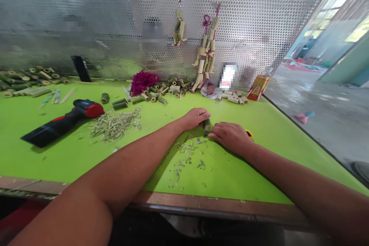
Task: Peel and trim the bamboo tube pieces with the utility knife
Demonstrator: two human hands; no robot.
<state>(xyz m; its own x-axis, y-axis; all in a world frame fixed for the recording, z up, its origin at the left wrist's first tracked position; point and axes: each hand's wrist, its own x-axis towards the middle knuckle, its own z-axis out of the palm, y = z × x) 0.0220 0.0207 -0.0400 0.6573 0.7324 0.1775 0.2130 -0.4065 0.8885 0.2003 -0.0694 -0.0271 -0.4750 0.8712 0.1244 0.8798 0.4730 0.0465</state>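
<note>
Currently, head view: left arm slants from near left over the green table (276,142), wrist low; left hand (197,118) curled, thumb and fingers pinching a short green bamboo piece (206,124) between the two hands. Right forearm enters from near right; right hand (230,135) low, back upward, fingers bent toward the piece's near end. Cannot tell what those fingers grip; a yellow-and-black object (249,134) shows just right of the hand. Shavings (188,150) scattered nearer, between the forearms.
</note>
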